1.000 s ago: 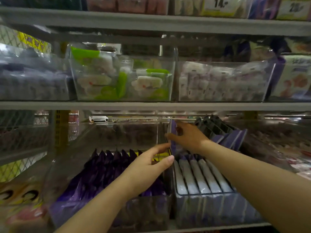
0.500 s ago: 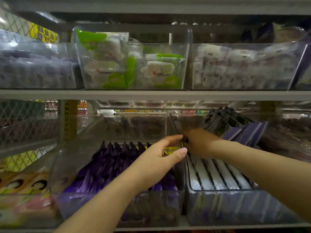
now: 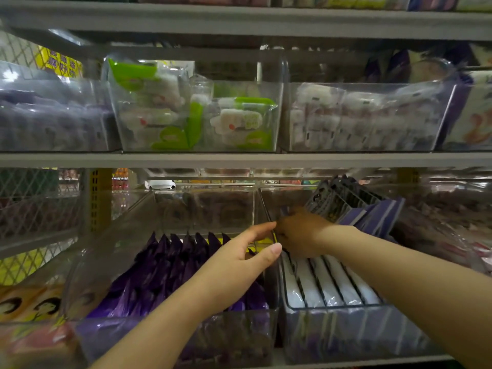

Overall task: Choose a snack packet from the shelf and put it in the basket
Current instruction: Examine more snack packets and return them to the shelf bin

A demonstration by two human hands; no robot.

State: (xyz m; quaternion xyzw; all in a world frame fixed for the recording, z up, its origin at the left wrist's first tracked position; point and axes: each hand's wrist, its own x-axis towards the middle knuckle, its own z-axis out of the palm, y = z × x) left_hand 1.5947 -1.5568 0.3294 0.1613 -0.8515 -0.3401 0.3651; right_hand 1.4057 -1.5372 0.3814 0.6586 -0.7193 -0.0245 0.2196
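Observation:
On the lower shelf, a clear bin (image 3: 332, 334) holds a row of white-and-purple snack packets (image 3: 327, 280) standing on edge. My right hand (image 3: 298, 233) reaches into the back of this bin, with its fingers curled down around a packet by the left wall; a sliver of purple shows above the knuckles. More of these packets (image 3: 372, 217) lean fanned out behind the wrist. My left hand (image 3: 239, 262) hovers open over the neighbouring bin of dark purple packets (image 3: 170, 265), thumb tip close to the divider between the bins. No basket is in view.
The shelf above (image 3: 239, 159) carries clear bins of green-and-white sweets (image 3: 197, 115), pale wrapped sweets (image 3: 364, 118) and greyish packs (image 3: 50, 121). Orange-yellow packets (image 3: 29, 304) lie at the lower left. A wire mesh panel (image 3: 34, 209) closes the left side.
My right hand has sunk from holding an upright purple packet edge to gripping low in the bin. The view has moved closer. My left hand has stayed open over the purple packets.

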